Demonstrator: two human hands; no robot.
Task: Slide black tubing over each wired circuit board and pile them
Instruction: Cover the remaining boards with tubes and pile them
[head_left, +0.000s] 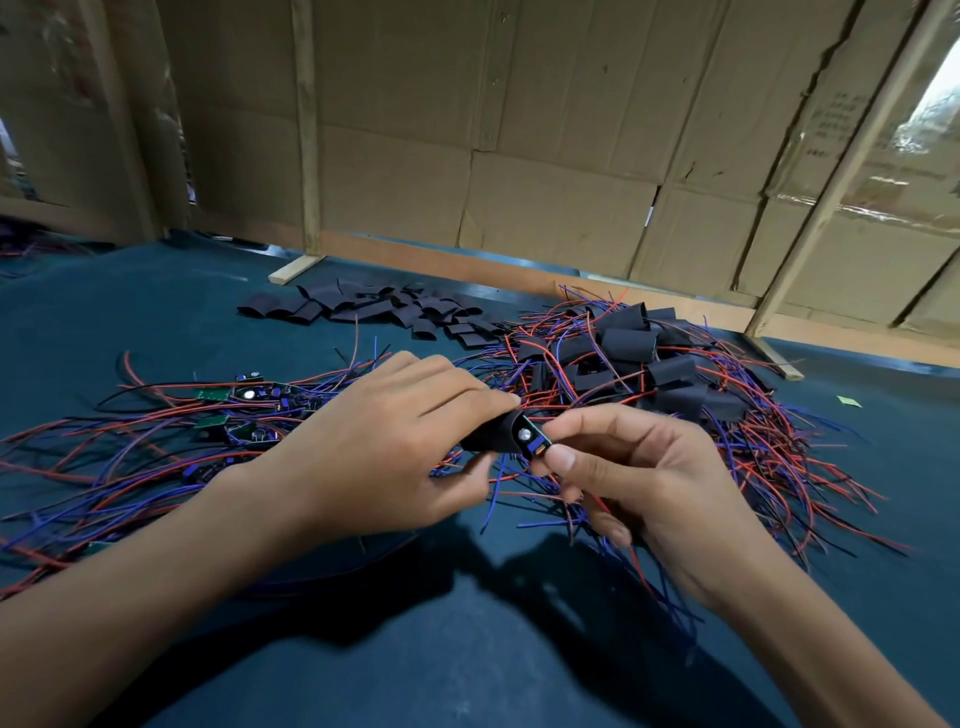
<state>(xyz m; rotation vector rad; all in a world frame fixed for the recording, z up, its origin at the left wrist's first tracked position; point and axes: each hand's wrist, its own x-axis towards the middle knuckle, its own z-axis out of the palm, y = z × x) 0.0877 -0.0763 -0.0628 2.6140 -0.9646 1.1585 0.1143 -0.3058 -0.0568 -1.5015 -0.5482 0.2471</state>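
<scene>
Cardboard wall (519, 130) | teal table (467, 649) | left hand (384, 447) grips tubing (488, 439) | right hand (639, 483) pinches board (532, 440)

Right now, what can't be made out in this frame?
Head view only:
- How far the circuit board sits inside the black tubing: left hand covers the sleeve.
- Right hand: its lower fingers' hold on the wires is hidden.
- Printing on the cardboard wall: too small.
</scene>
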